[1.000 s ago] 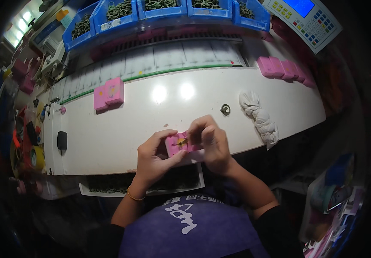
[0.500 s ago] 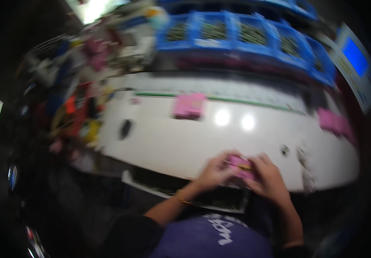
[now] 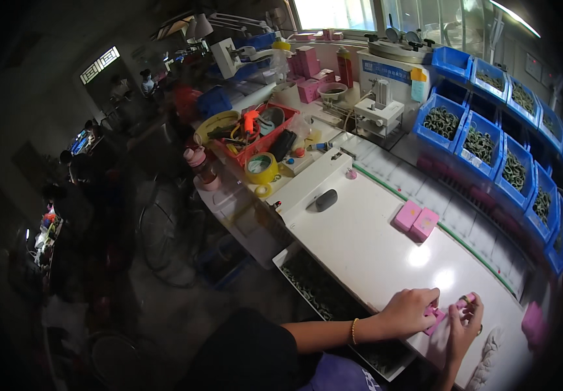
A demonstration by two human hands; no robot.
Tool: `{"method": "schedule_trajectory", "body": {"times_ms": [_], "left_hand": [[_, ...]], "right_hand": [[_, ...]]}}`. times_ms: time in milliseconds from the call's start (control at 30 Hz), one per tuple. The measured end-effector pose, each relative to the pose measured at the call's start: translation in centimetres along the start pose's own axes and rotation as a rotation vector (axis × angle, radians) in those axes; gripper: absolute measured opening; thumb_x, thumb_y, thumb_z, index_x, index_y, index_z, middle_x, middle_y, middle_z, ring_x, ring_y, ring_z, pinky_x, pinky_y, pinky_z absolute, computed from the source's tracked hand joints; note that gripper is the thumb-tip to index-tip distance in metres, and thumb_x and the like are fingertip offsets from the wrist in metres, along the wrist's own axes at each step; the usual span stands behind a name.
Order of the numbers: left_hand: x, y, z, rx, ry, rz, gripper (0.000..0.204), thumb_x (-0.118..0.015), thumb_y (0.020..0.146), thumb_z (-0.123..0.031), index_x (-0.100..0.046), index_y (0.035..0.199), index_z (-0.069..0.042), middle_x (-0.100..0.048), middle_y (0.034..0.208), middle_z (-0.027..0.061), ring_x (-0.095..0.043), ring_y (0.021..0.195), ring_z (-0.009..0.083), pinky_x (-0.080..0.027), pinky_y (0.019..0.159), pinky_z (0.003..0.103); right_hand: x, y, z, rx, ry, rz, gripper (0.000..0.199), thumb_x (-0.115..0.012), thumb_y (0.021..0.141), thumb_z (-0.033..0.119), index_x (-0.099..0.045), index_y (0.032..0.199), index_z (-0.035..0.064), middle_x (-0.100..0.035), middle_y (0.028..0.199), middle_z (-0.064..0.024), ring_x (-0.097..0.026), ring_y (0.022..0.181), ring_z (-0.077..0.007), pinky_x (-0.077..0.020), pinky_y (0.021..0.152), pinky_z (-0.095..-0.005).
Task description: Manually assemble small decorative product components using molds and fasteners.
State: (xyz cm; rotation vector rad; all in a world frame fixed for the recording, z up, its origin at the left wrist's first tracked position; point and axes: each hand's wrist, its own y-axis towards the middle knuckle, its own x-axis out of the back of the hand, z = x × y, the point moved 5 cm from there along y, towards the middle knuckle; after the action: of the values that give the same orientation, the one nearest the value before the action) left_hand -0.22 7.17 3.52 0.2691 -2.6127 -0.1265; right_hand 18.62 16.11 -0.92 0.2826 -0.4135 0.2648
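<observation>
Over the near right part of the white worktop (image 3: pixel 353 244), my left hand (image 3: pixel 406 314) is closed on a pink block (image 3: pixel 434 320), which its fingers partly cover. Just to its right, my right hand (image 3: pixel 464 329) pinches a small pink piece (image 3: pixel 466 300) with a dark band around it. A gap separates the two pink parts. Farther back on the worktop lie two pink blocks (image 3: pixel 416 221), side by side. A dark oval object (image 3: pixel 326 200) rests near the worktop's left end.
Blue bins (image 3: pixel 474 156) of greenish curled parts line the far right. At the left stand a red tray (image 3: pixel 281 116) of tools, a yellow tape roll (image 3: pixel 261 168) and a pink-lidded bottle (image 3: pixel 201 167). An open drawer (image 3: pixel 314 283) of similar parts sits below the front edge.
The view has swung left, bringing in the tool tray and room. My hands were together around one pink block; now they are slightly apart, each with a pink part.
</observation>
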Motion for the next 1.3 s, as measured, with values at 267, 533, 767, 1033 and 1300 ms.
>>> {"method": "schedule_trajectory", "body": {"times_ms": [267, 533, 767, 1033, 1300], "left_hand": [[0.2, 1.6, 0.3, -0.043, 0.177, -0.039, 0.017, -0.065, 0.074, -0.017, -0.054, 0.076, -0.005, -0.055, 0.081, 0.0115, -0.059, 0.08, 0.0314, -0.049, 0.068, 0.043], [-1.0, 0.2, 1.1, 0.084, -0.063, 0.021, 0.014, -0.066, 0.078, -0.017, -0.057, 0.085, -0.007, -0.058, 0.092, 0.012, -0.059, 0.087, 0.0326, -0.048, 0.078, 0.044], [0.0, -0.5, 1.1, -0.511, -0.019, 0.097, 0.055, -0.07, 0.085, -0.019, -0.051, 0.136, -0.014, -0.055, 0.133, 0.0111, -0.048, 0.125, 0.032, -0.031, 0.108, 0.046], [0.2, 0.2, 2.9, -0.358, 0.044, 0.366, 0.105, -0.088, 0.07, -0.039, -0.029, 0.15, -0.007, -0.042, 0.149, 0.0147, -0.041, 0.141, 0.0287, -0.002, 0.12, 0.059], [0.3, 0.6, 2.1, -0.302, 0.04, 0.402, 0.115, -0.089, 0.065, -0.051, -0.025, 0.15, -0.006, -0.045, 0.15, 0.0131, -0.042, 0.141, 0.0296, -0.003, 0.119, 0.063]], "right_hand": [[-0.7, -1.5, 4.4, 0.17, -0.156, -0.203, 0.048, -0.065, 0.09, 0.011, -0.054, 0.134, -0.0044, -0.056, 0.132, -0.0215, -0.049, 0.116, -0.0354, -0.0381, 0.101, -0.0464], [-3.4, -1.8, 5.5, 0.412, -0.443, 0.085, 0.039, -0.037, 0.106, 0.015, -0.059, 0.132, -0.0036, -0.05, 0.146, -0.0181, -0.042, 0.136, -0.0366, -0.0281, 0.114, -0.0465], [-3.4, 1.5, 3.3, 0.539, -1.023, -0.117, 0.043, -0.04, 0.102, 0.023, -0.059, 0.138, 0.0068, -0.033, 0.161, -0.0163, -0.022, 0.151, -0.038, -0.0027, 0.12, -0.0565], [-1.5, 0.8, 3.7, 0.249, -0.937, 0.043, 0.054, -0.042, 0.102, 0.036, -0.042, 0.153, 0.0168, -0.027, 0.164, -0.0116, -0.014, 0.153, -0.0333, 0.0017, 0.122, -0.055], [12.6, -4.4, -0.4, -0.247, -0.946, -0.191, 0.048, -0.057, 0.09, 0.011, -0.056, 0.138, 0.0044, -0.051, 0.146, -0.018, -0.049, 0.133, -0.0373, -0.0384, 0.11, -0.0452]]}}
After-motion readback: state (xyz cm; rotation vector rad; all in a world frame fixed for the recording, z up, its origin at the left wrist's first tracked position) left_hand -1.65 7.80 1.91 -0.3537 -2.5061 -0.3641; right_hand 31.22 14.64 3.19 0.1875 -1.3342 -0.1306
